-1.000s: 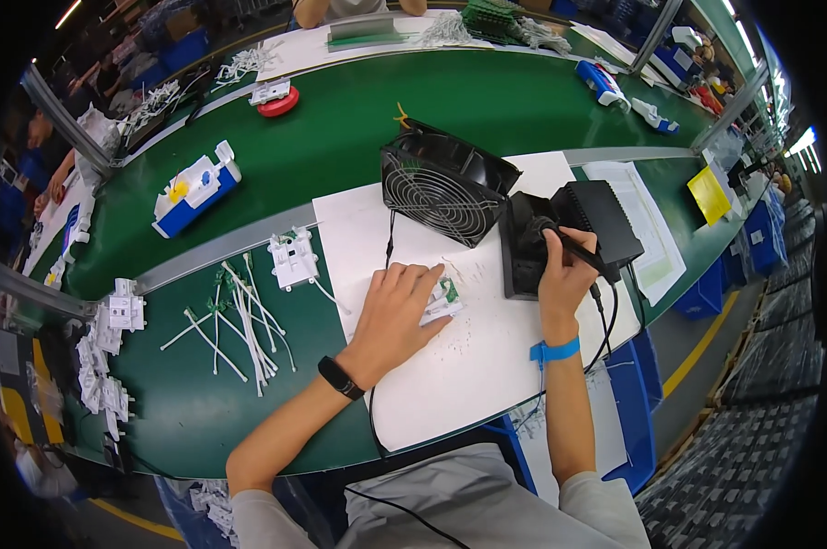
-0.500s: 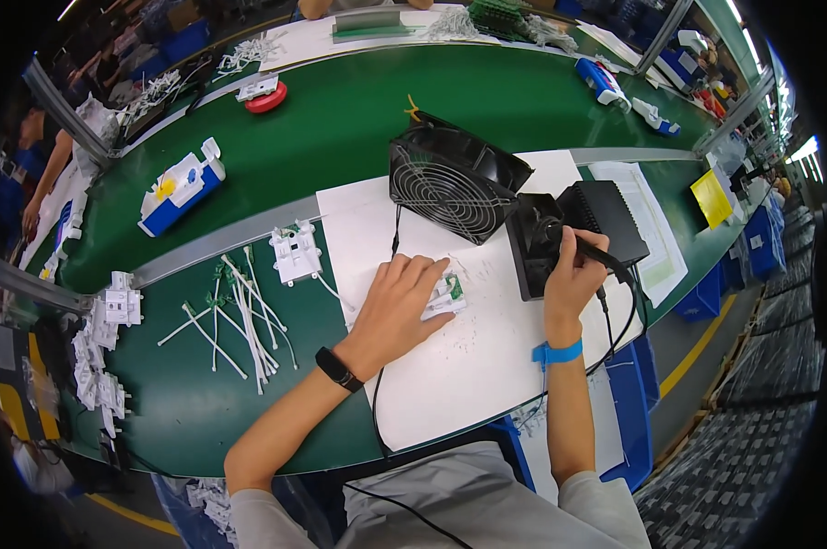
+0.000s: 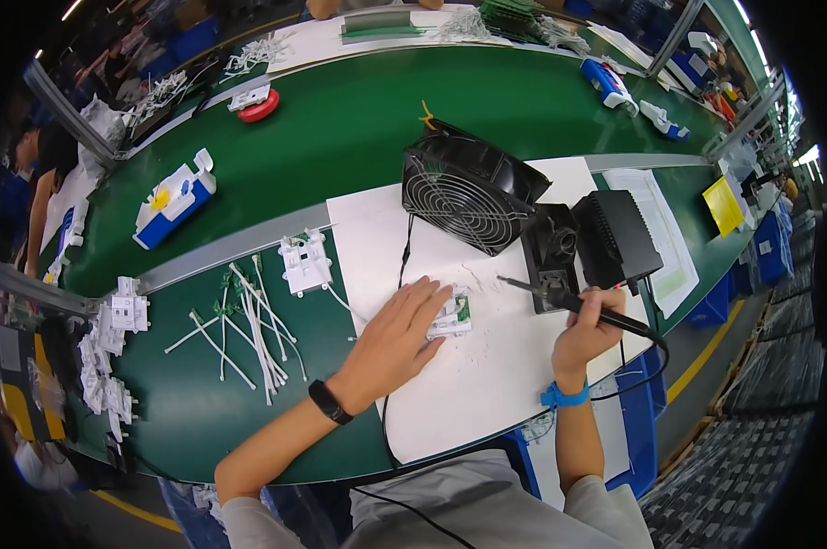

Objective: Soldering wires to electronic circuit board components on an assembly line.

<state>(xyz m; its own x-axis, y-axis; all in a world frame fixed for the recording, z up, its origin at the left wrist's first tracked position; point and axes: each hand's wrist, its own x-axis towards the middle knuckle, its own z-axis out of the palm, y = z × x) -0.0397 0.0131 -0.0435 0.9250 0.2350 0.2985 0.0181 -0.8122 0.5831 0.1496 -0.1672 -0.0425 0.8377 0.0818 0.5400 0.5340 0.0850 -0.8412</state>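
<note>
The right hand pinches the black soldering iron, now drawn out of its stand, where it sat a second ago; its tip points left, above the white sheet. The left hand, fingers extended and thumb apart, still rests against the white housing on that sheet, before the fan.

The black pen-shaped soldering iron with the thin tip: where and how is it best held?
Probably by the thick black handle, from the right, where the person's bare right hand has its grip. The black cable leaves that end, while the slender dark tip points left, away from the hand.
</note>
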